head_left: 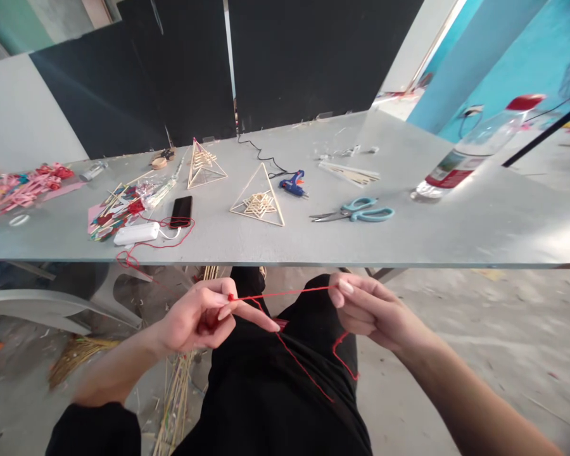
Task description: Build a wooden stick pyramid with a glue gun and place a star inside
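A red string (285, 293) is stretched taut between my two hands, just in front of the table edge and above my lap. My left hand (204, 315) pinches it near a small red knot, with the index finger stretched out below the line. At the other end, my right hand (368, 308) grips the string between thumb and fingers. One loose tail hangs from the left hand across the dark trousers, and another dangles under the right hand.
On the grey table (247, 244) stand two stick pyramids (259, 206), a blue glue gun (294, 183), scissors (356, 211), a phone (181, 212), a white power strip (137, 234) and a bottle (475, 152). Red yarn trails over its front edge. A chair (52, 304) is at left.
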`<state>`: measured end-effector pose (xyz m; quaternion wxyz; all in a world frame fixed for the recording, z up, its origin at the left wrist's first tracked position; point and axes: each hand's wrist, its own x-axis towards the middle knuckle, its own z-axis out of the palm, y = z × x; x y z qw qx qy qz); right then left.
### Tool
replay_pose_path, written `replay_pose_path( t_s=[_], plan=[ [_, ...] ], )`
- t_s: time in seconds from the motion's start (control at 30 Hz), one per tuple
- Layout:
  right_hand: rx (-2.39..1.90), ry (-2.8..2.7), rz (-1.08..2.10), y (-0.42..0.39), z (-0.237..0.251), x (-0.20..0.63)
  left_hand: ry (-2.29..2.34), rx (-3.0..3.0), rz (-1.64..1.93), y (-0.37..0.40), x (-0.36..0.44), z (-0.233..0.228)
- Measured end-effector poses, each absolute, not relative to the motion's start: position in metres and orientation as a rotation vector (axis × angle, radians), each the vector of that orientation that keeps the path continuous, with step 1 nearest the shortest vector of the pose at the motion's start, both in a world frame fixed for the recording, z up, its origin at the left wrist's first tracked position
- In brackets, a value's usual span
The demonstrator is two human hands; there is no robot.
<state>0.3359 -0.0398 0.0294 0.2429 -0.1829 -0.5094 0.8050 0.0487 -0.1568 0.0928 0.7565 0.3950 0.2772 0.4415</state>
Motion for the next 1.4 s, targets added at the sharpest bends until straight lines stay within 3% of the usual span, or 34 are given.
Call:
replay_pose_path(
  t_s=[0.27,0.63,0.93,1.13,1.4],
  plan=[
    [-0.4,-1.523,2.106,-0.049,0.031,0.35,0.544,0.824,1.001,-0.156,0.054,0.098],
    [-0.455,-1.702,2.216,-0.056,-0.017,0.352,0.533,0.968,1.141,-0.159,0.064,0.099],
    [0.037,-2.402,1.962,-0.057,0.038,0.329,0.66,0.992,1.074,-0.147,0.07,0.101],
    [-0.471,-1.986,1.795,-0.054,0.058,0.307,0.671,0.958,0.999,-0.144,0.072,0.104],
    [-0.544,-1.603,1.999,-0.066,0.058,0.276,0.689,0.938,0.965,-0.144,0.078,0.113]
  ],
)
